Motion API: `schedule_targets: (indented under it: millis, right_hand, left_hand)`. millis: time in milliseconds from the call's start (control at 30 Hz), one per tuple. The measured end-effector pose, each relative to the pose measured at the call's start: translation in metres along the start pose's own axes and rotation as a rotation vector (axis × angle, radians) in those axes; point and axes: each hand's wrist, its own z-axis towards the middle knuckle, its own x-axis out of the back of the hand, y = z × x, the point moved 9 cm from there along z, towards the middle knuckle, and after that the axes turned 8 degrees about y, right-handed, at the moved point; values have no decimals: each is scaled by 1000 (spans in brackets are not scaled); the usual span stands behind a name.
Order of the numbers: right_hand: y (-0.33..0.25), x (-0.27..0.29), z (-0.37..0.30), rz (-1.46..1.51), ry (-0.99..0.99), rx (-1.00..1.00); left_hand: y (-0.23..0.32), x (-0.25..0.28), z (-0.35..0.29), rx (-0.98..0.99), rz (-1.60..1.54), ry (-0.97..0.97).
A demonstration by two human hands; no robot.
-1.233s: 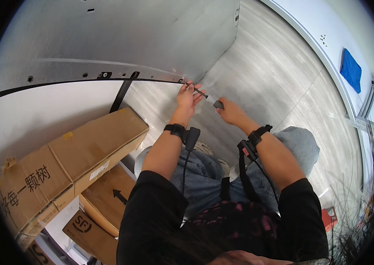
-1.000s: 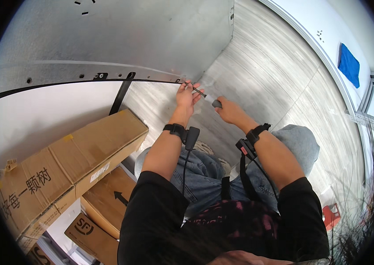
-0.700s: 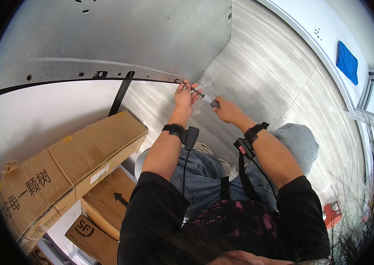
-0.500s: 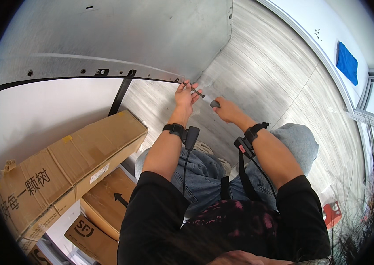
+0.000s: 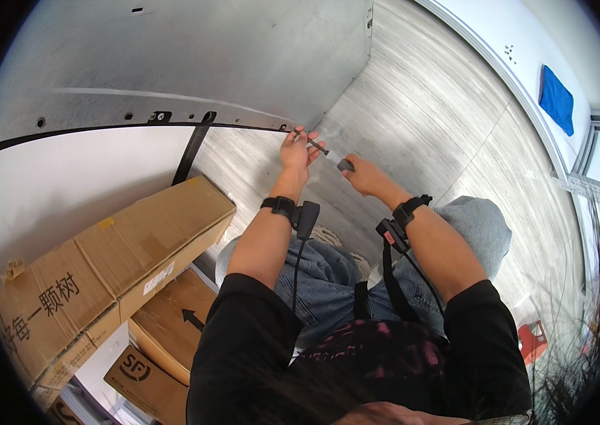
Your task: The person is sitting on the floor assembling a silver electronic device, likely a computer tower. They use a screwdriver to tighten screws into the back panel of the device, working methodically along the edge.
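Two items are held near the lower edge of the grey metal panel: a dark bolt-like rod is pinched near its upper end by the left hand, whose other fingers are loosely spread, and a dark grey tool handle is gripped in the curled right hand, just beside the rod's free end. The rod is judged stiff, fairly light and perhaps slick, best pinched mid-shaft; the handle seems sturdy, best grasped whole. Whether rod and panel touch cannot be told.
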Motion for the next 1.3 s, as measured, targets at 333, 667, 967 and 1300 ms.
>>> schedule_targets:
  millis: [333, 667, 967, 1300]
  right_hand:
    - [-7, 2, -3, 19, -72, -27]
    - [-8, 6, 3, -135, 108, 151]
    - [0, 3, 12, -174, 67, 128]
    - [-9, 11, 5, -348, 203, 231]
  left_hand:
    - [3, 3, -2, -40, -2, 40]
    - [-1, 1, 2, -22, 11, 83]
    - [-1, 0, 12, -37, -9, 32]
    - [-8, -3, 16, 10, 122, -25]
